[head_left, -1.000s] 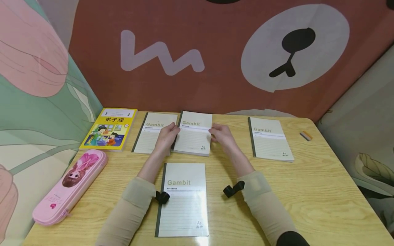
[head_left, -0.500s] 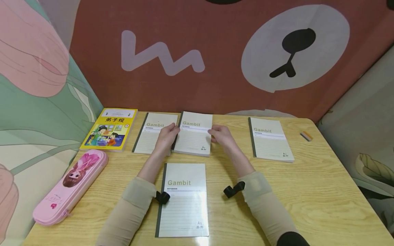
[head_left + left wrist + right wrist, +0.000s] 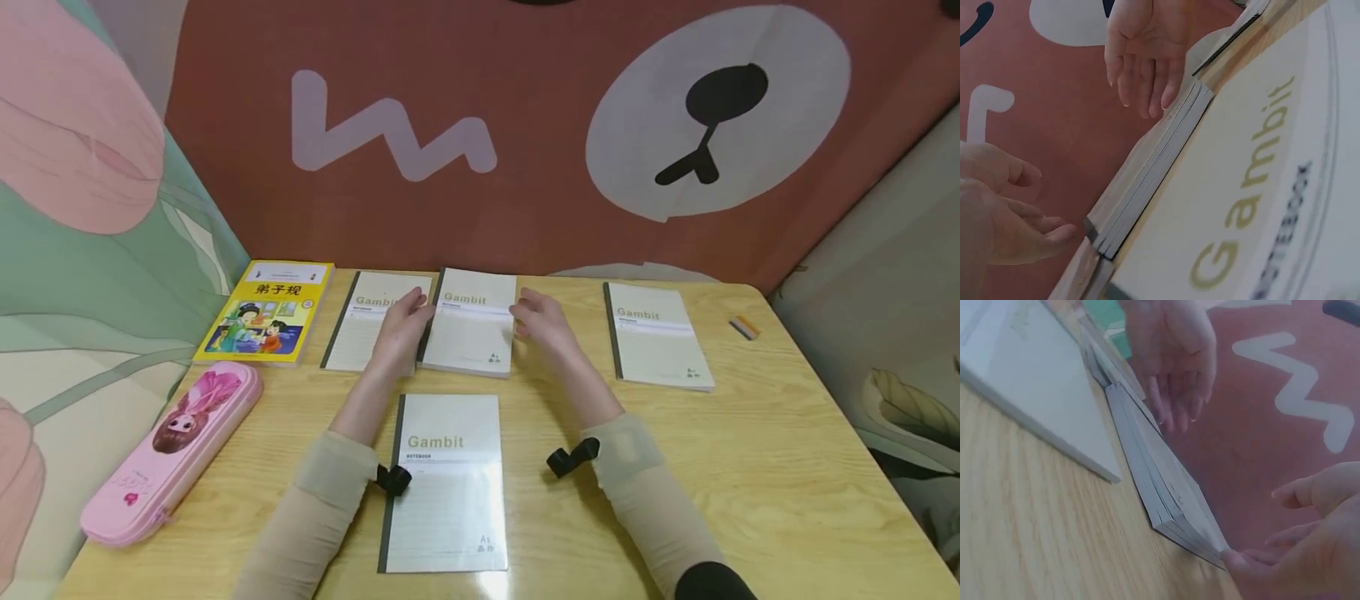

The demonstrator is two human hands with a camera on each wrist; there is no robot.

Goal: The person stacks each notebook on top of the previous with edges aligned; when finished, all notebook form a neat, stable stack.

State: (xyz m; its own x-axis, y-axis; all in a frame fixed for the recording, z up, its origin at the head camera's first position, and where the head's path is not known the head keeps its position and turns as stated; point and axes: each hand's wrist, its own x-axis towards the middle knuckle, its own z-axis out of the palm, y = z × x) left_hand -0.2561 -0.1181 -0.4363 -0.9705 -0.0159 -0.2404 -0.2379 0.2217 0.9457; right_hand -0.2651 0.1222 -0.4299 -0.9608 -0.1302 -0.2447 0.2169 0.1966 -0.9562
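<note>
The notebook stack [image 3: 471, 337] is laid near the far edge of the table [image 3: 780, 475], just beside the left notebook [image 3: 348, 343]. It is flanked by the left hand [image 3: 399, 332] and right hand [image 3: 547, 323], fingers loosely extended — whether it is touched cannot be told. The front notebook [image 3: 450, 508] is placed nearer — a pink case [image 3: 142, 492] leftward.

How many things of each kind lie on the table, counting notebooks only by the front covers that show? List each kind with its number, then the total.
Notebooks: 4
Yellow book: 1
Pencil case: 1
Small striped block: 1
Total: 7
</note>
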